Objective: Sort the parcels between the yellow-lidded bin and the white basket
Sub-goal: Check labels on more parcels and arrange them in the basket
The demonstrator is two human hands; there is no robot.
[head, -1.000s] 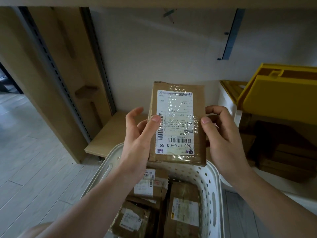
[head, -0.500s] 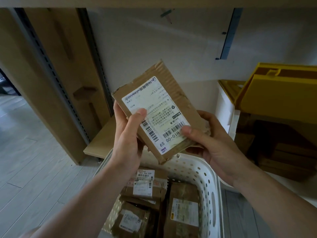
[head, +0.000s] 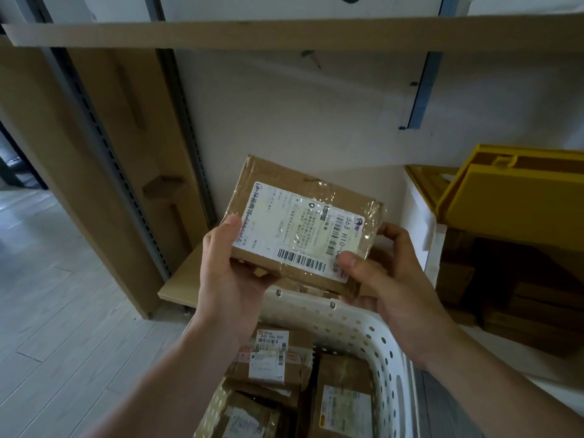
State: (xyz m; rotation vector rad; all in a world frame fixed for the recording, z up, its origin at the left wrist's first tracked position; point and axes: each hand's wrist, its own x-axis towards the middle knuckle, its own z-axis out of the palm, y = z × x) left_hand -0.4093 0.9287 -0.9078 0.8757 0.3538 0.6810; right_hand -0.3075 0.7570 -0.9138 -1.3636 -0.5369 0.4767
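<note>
While the left hand (head: pixel 235 273) grips the near-left corner of a flat brown cardboard parcel with a white shipping label (head: pixel 305 226), thumb on top, the right hand (head: pixel 384 279) pinches its right end, thumb pressed on the label. Both hands hold the parcel tilted above the far rim of the white perforated plastic basket (head: pixel 363 330), which holds more labelled cardboard parcels (head: pixel 275 358). To the right stands the white bin with its yellow lid (head: pixel 518 197) raised.

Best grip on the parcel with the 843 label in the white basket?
Take the 843 parcel by its two long edges, from above. It lies flat on top of the pile, label up, with the white basket wall blocking any sideways approach.
</note>
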